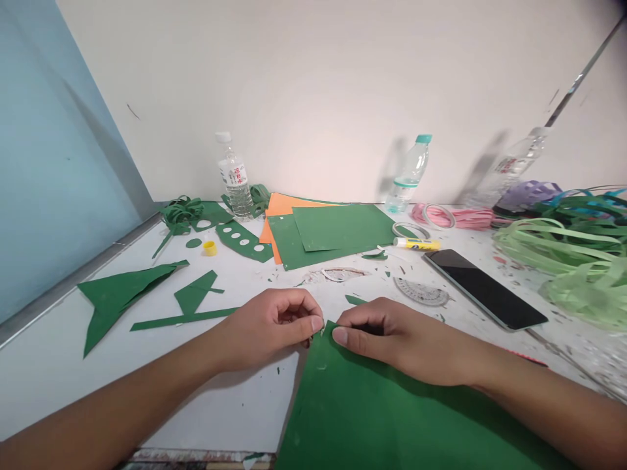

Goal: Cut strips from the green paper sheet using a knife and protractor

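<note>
A large green sheet of paper [362,418] lies at the table's front, its near part running out of view. My right hand [406,339] pinches its far corner between thumb and fingers. Just left of that corner, my left hand [269,323] is closed, thumb against the curled index finger. Something tiny may be at those fingertips, too small to make out. A green paper strip [181,320] reaches toward my left wrist, and a small green scrap [354,299] lies behind my right fingers. Beyond my right hand rests a clear protractor [421,292].
Green cut-outs [122,287] lie left; stacked green sheets [343,228] cover orange paper [279,202] behind. A glue stick [418,244], yellow cap [209,248], phone [484,287] and pale green paper strips [539,241] lie around. Bottles [235,176] stand along the wall.
</note>
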### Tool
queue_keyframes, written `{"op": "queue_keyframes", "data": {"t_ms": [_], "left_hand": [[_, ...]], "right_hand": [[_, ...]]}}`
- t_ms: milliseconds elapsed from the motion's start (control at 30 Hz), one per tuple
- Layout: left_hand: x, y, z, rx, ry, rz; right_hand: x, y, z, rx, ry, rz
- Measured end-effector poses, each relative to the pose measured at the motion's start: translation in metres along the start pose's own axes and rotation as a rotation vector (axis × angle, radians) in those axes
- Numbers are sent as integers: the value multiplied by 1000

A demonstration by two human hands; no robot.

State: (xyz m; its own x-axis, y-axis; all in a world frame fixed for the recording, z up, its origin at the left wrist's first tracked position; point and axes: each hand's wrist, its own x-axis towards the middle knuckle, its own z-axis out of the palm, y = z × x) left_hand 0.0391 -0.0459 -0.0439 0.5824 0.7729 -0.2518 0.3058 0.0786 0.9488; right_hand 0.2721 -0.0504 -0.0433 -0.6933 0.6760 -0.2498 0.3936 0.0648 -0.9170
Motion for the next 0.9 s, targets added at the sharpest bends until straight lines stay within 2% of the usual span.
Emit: {"op": "queue_keyframes", "data": {"t_ms": [300, 767, 900], "left_hand": [[-3, 4, -2, 82, -30, 0], [-2, 0, -3, -5, 4, 4], [-4, 2, -2, 55, -15, 34]], "right_hand": [[1, 0, 0, 6, 1, 27], [0, 2, -4, -13, 35, 24], [0, 2, -4, -15, 42, 21]]}}
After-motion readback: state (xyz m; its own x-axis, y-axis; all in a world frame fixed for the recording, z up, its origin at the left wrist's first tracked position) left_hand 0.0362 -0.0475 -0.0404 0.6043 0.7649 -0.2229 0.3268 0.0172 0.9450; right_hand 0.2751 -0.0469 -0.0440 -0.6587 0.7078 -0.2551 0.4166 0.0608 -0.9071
